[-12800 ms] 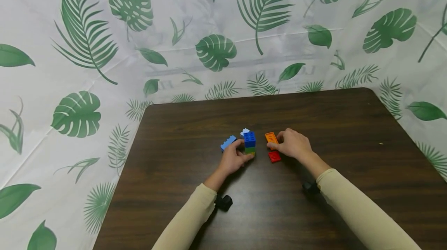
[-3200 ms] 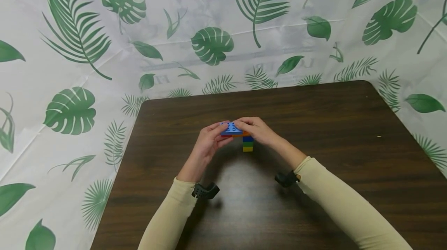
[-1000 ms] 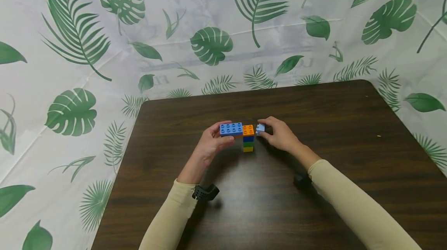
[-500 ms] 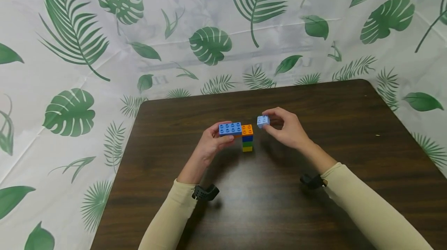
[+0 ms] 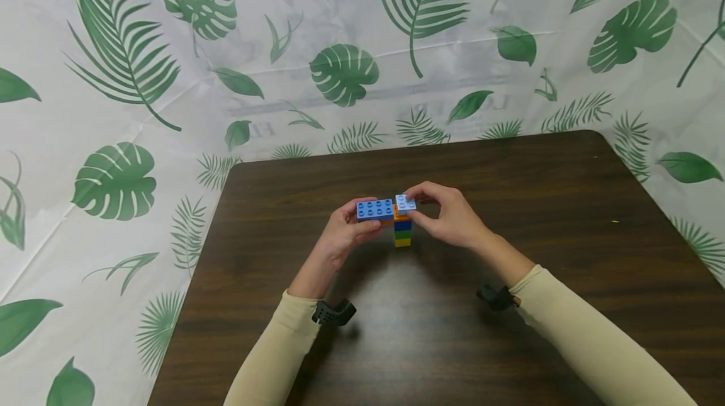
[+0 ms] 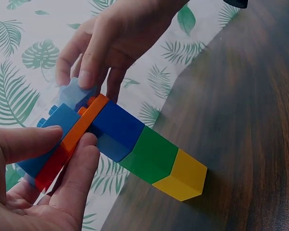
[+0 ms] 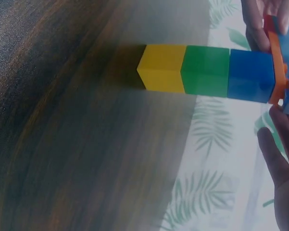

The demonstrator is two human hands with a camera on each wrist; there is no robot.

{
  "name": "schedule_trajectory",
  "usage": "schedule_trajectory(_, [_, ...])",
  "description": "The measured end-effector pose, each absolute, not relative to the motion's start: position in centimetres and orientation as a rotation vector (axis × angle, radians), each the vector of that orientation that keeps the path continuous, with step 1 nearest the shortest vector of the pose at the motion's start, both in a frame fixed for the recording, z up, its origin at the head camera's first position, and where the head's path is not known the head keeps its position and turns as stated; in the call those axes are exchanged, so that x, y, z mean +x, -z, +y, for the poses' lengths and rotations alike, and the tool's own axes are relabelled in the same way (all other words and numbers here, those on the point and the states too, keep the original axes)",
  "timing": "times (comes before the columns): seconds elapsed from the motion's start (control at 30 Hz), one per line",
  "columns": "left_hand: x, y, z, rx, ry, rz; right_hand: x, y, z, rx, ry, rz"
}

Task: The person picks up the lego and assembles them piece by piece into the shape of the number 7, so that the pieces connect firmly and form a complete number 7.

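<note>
A tower of toy building bricks stands on the table: a yellow brick [image 6: 185,175] lowest, a green brick [image 6: 151,151], then a dark blue brick [image 6: 120,127]. An orange plate [image 6: 81,126] lies across its top and juts out leftward. Over the jutting part sits a long blue brick [image 5: 374,209], with a red plate [image 6: 48,171] beneath. My left hand [image 5: 338,234] grips this overhanging end, thumb on the blue brick's side. My right hand [image 5: 457,220] pinches a small light blue brick [image 5: 404,206] just over the orange plate's bare studs, some of which still show.
The dark wood-grain table [image 5: 272,230] spreads around the tower. Behind it hangs a white sheet [image 5: 272,9] printed with green leaves. A black wrist camera [image 5: 334,312] sits at the left sleeve cuff, another black camera [image 5: 495,298] at the right.
Over the last second, my right hand lifted the light blue brick from right of the tower and brought it left over the orange plate. My left hand has kept its grip.
</note>
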State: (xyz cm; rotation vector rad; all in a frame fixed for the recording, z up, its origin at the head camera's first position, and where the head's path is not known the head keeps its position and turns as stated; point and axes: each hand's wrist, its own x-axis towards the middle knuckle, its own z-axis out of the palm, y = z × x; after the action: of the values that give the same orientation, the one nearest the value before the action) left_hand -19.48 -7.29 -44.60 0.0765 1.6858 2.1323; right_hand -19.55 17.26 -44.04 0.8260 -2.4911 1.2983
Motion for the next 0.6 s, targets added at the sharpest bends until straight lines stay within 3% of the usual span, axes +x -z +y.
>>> schedule_trajectory(0.6, [-19.47, 44.35, -7.1, 0.089, -2.13, 1.679, -19.27, 43.63, 16.87, 0.914, -1.141, -2.537])
